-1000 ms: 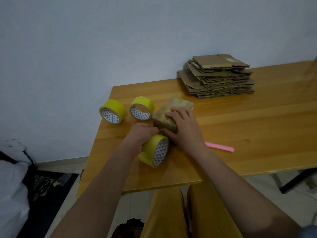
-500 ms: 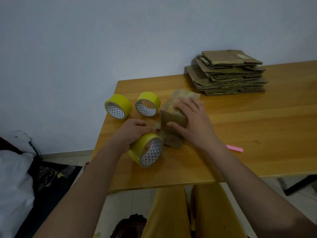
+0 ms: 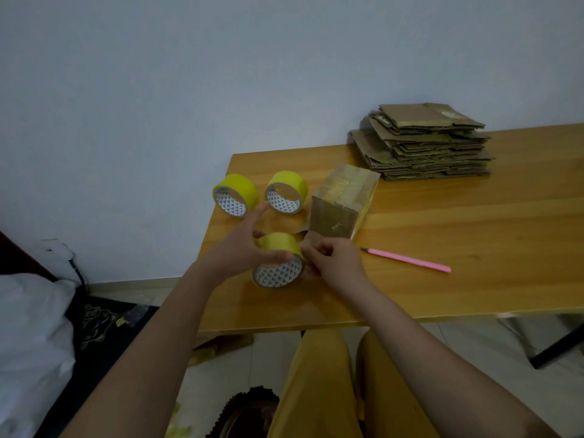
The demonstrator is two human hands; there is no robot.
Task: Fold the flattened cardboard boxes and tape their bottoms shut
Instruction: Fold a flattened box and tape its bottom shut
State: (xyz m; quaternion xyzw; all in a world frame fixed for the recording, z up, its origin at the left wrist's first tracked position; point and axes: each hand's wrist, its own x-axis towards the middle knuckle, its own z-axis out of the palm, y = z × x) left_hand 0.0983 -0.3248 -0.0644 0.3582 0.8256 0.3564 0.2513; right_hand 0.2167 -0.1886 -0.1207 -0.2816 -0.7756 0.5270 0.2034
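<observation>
Your folded cardboard box [image 3: 343, 202] stands on the worktop [image 3: 458, 235] bottom-up, its taped face toward the ceiling, just behind your hands. A second ago your right hand was pressing on it; now nothing touches it, which suggests the strip across the bottom is laid and you are moving on to cut or free the tape.

Your left hand [image 3: 245, 248] has drawn the yellow tape roll [image 3: 278, 260] back toward you and holds it, thumb along its front rim, fingers spread over the far side. Your right hand [image 3: 335, 260] has come off the box to the roll's right edge, its fingers curled and pinching there; it looks like the tape end, though the tape itself is too faint to make out.

The pink utility knife [image 3: 407, 260] lies to the right of that hand, within easy reach if a cut is due. Two spare tape rolls [image 3: 235, 194] [image 3: 286, 191] sit side by side behind your left hand. The stack of flattened boxes [image 3: 423, 142] waits at the far edge against the wall, so plenty of folding remains.
</observation>
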